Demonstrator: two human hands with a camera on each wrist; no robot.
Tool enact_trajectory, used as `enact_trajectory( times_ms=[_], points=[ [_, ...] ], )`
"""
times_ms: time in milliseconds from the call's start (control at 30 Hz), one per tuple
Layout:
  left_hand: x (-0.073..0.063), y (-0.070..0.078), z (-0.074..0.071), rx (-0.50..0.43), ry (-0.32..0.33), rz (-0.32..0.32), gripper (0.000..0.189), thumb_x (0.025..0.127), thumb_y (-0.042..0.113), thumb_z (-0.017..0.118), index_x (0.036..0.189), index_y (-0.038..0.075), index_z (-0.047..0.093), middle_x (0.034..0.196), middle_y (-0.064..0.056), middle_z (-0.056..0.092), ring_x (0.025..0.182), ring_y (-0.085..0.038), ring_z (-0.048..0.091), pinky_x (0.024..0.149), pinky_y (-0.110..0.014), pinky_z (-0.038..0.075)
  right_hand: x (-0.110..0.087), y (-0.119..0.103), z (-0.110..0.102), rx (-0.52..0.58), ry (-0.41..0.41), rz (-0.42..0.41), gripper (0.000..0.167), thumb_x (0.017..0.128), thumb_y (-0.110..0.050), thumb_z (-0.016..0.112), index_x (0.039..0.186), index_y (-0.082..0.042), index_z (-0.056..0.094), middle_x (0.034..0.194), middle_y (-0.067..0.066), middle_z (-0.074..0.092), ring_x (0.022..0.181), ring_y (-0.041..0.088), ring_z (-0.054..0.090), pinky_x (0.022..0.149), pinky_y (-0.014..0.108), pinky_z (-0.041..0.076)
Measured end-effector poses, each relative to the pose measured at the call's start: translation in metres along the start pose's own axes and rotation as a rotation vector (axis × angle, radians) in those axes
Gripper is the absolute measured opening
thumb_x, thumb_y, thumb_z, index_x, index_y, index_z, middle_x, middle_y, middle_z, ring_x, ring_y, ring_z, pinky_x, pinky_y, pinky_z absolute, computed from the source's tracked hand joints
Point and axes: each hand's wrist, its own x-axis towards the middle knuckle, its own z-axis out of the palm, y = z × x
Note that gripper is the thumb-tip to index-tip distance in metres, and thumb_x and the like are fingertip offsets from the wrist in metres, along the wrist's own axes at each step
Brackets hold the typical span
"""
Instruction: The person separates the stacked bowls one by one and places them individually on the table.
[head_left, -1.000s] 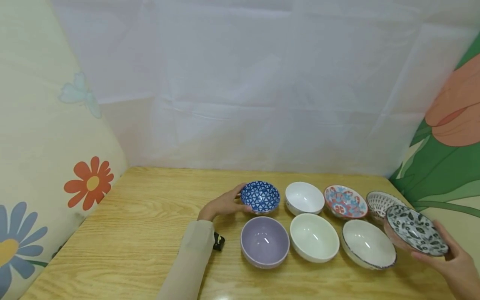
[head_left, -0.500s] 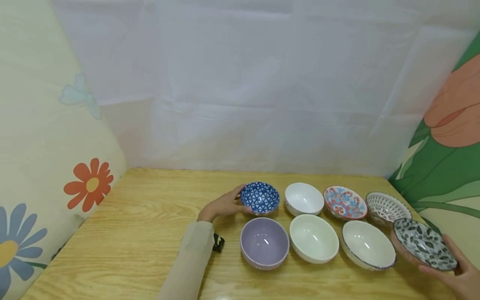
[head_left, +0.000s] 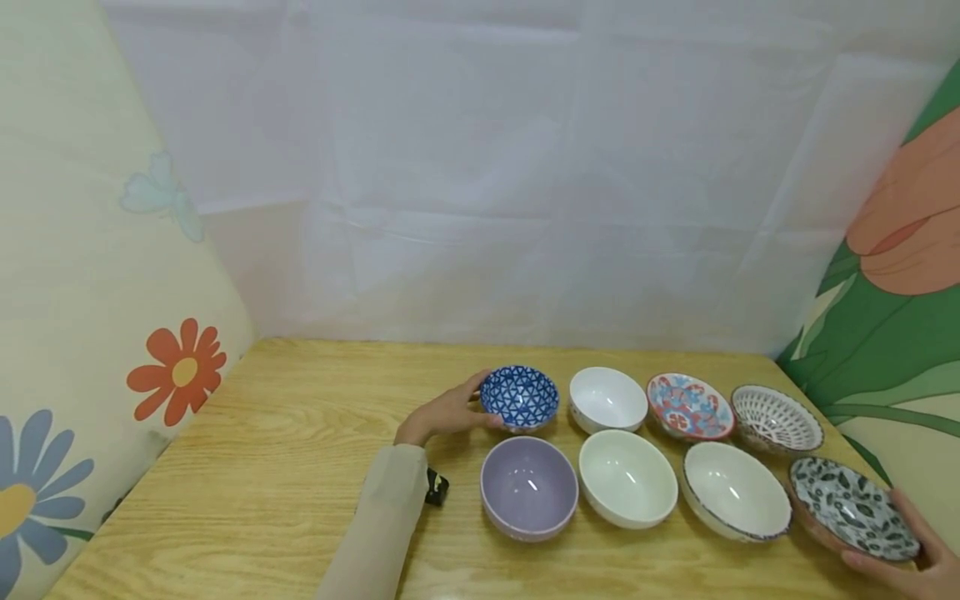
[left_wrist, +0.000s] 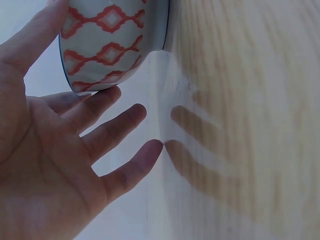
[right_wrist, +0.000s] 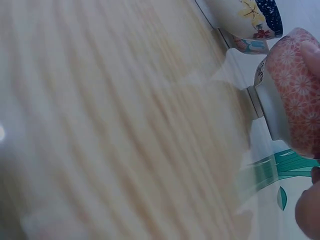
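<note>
My left hand [head_left: 446, 408] holds the left side of a blue-and-white triangle-patterned bowl [head_left: 520, 397], thumb on the near side, fingers behind. In the left wrist view its red-patterned outer wall [left_wrist: 107, 52] meets the thumb and fingertips; the other fingers are spread. At the far right, my right hand [head_left: 918, 550] grips a dark-leaf-patterned bowl [head_left: 853, 507] by its right side. Its pink flowered outside [right_wrist: 300, 95] shows in the right wrist view, its foot close to the tabletop; whether it touches, I cannot tell.
A purple bowl [head_left: 529, 487], a pale green bowl [head_left: 628, 478] and a dark-rimmed cream bowl [head_left: 736, 490] stand in front. Behind are a white bowl [head_left: 608, 399], a red-and-blue bowl [head_left: 690, 406] and a black-and-white bowl [head_left: 777, 418]. Wooden table [head_left: 247, 467] extends left.
My right hand has moved down and slightly right with the leaf-patterned bowl, lowering it beside the cream bowl and uncovering the black-and-white one. The left hand stays at the blue-and-white bowl.
</note>
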Motion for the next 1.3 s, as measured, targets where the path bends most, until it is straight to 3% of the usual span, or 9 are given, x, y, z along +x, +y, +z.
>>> enact_trajectory(
  times_ms=[200,700,1067,1300],
  points=[
    [0.001,-0.001,0.0,0.008,-0.002,-0.003,0.093,0.084,0.033,0.073,0.154,0.014,0.015,0.155,-0.018,0.026,0.14,-0.04,0.029,0.112,-0.057,0.027,0.004,0.007,0.004,-0.062,0.029,-0.001,0.119,0.08,-0.032,0.076,0.145,-0.015,-0.022,0.154,0.017,-0.023,0.141,0.04,-0.019,0.116,0.059,0.002],
    [0.002,-0.005,0.003,0.01,-0.004,0.013,0.093,0.084,0.033,0.073,0.154,0.013,0.015,0.153,-0.018,0.029,0.139,-0.041,0.032,0.112,-0.058,0.027,0.008,0.009,0.004,-0.102,-0.006,0.012,0.124,0.078,-0.032,0.078,0.145,-0.015,-0.026,0.152,0.024,-0.024,0.141,0.048,-0.011,0.112,0.065,0.01],
    [0.001,-0.003,0.003,0.012,-0.008,0.0,0.094,0.083,0.033,0.073,0.154,0.014,0.014,0.154,-0.019,0.028,0.14,-0.04,0.03,0.112,-0.057,0.027,0.004,0.001,0.006,-0.093,-0.039,0.029,0.127,0.079,-0.034,0.076,0.14,-0.012,-0.034,0.15,0.022,-0.029,0.14,0.049,-0.015,0.114,0.063,0.008],
    [0.003,-0.001,0.001,0.038,-0.009,0.002,0.094,0.084,0.037,0.072,0.154,0.014,0.013,0.154,-0.019,0.028,0.14,-0.04,0.03,0.112,-0.057,0.028,0.008,0.003,0.004,-0.078,-0.082,-0.074,0.123,0.084,-0.036,0.071,0.138,-0.008,-0.037,0.147,0.026,-0.033,0.137,0.051,-0.018,0.113,0.065,0.004]
  ],
)
